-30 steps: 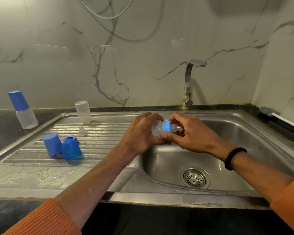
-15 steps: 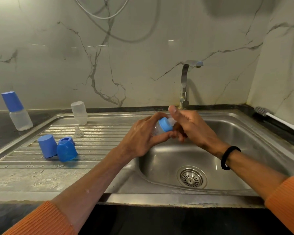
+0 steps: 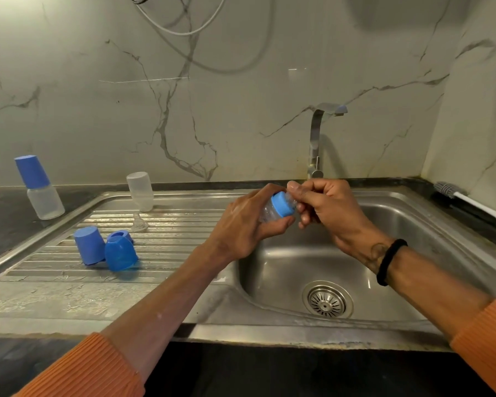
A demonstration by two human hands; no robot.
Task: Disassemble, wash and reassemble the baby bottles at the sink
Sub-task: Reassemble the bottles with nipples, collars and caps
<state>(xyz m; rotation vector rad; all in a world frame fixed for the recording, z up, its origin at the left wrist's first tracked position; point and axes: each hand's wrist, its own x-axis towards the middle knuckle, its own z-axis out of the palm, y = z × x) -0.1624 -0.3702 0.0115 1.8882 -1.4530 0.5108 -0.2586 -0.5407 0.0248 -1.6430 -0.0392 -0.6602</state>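
My left hand [image 3: 242, 224] grips a small clear baby bottle [image 3: 269, 214] tilted on its side over the sink basin's left edge. A blue collar ring [image 3: 281, 204] sits on the bottle's neck. My right hand [image 3: 324, 209] has its fingers curled round the nipple end next to the ring; the nipple itself is hidden by the fingers. On the drainboard [image 3: 166, 239] stand a clear bottle body [image 3: 140, 191] upside down, a loose clear nipple [image 3: 139, 222], two blue caps [image 3: 90, 245] [image 3: 121, 253] and a blue ring [image 3: 121, 235].
An assembled bottle with a blue cap [image 3: 39, 187] stands on the dark counter at far left. The tap [image 3: 317, 138] rises behind the basin [image 3: 327, 267], with no water running. A bottle brush [image 3: 464, 197] lies on the counter at right.
My right hand has twisted round the nipple end, from a fingertip pinch to a curled grip. The bottle has tilted so the blue ring faces more toward me.
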